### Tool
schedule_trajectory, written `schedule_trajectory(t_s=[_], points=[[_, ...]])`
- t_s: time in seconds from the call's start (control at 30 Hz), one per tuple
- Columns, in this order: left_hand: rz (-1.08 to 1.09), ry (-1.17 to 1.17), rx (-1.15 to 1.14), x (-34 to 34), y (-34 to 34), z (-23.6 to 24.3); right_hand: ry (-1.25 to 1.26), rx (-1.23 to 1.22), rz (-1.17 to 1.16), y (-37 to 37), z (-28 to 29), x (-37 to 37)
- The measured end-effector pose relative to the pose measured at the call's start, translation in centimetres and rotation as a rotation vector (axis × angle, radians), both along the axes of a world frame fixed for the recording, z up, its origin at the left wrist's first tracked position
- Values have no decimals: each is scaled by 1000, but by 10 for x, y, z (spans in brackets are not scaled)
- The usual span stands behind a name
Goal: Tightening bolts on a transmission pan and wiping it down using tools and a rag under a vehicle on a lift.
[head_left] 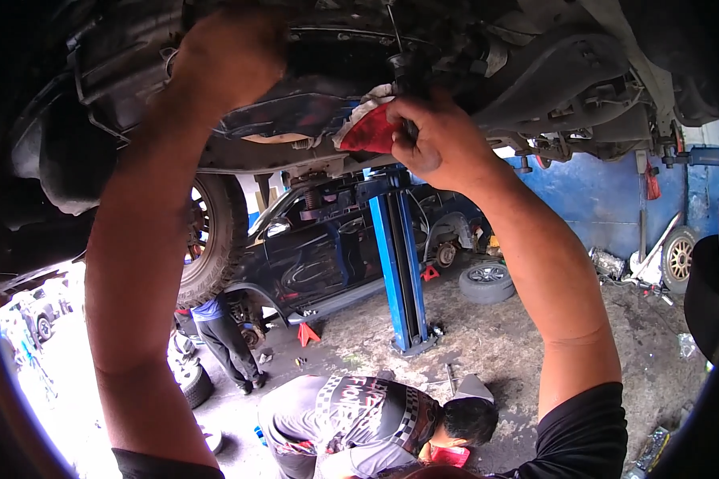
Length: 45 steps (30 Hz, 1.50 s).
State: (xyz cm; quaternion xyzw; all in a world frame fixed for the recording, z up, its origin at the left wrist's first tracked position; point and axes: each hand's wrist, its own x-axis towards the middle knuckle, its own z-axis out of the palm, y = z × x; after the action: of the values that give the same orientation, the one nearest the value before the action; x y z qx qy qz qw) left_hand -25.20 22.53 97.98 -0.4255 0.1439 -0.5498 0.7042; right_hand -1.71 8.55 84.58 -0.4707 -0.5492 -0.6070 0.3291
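Observation:
Both my arms reach up to the underside of a raised vehicle [295,104]. My left hand [232,60] is up against the dark metal at the upper left; its fingers are lost in shadow and blur, so what they touch is hidden. A red rag [369,130] with a pale, dirty edge is bunched in my right hand [443,145], whose fingers are curled closed. Just above that hand hangs a dark, narrow part [411,70] with a thin rod rising from it. Whether the rag touches that part, I cannot tell.
A blue lift post [399,271] stands ahead, with a dark car [319,263] behind it. Below me a co-worker [359,415] bends over; another person [225,339] stands at left. A loose wheel [487,282] and red jack stands [307,334] are on the stained floor.

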Motion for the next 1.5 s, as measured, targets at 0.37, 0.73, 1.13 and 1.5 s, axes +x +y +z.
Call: schedule_trajectory(t_s=[0.37,0.73,1.13,1.5], points=[[14,-114,-827,50,-55,-63,39,16,10,-2,-2,5],[-61,-179,-783,71,-31,-58,34,30,1,1,0,4],[-376,-366,-483,74,-34,-67,-8,-4,-27,6,5,10],[-312,-372,-729,81,-42,-75,137,-98,-2,0,-11,3]])
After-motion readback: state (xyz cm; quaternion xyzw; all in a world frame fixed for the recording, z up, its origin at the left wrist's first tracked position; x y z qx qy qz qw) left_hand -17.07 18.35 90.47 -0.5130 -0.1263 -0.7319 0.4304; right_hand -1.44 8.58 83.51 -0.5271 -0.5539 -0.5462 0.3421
